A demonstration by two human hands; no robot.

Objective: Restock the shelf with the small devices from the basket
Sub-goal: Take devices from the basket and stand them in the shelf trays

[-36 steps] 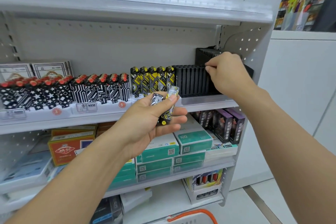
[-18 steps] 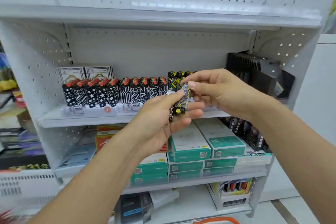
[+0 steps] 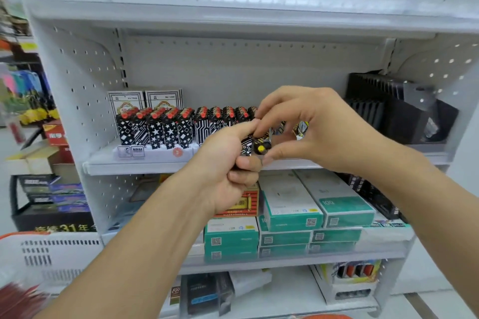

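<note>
1. Teal-and-white boxes (image 3: 290, 211) sit stacked on the lower tier.
2. A red-orange box (image 3: 245, 203) lies just left of them.
3. A black slotted rack (image 3: 383, 109) stands at upper right.

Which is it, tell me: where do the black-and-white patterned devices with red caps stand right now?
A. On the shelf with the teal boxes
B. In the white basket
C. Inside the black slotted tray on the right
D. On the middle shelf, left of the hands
D: the red-capped devices stand upright in rows on the middle shelf, left of both hands, above the teal boxes and apart from the black slotted tray.
</note>
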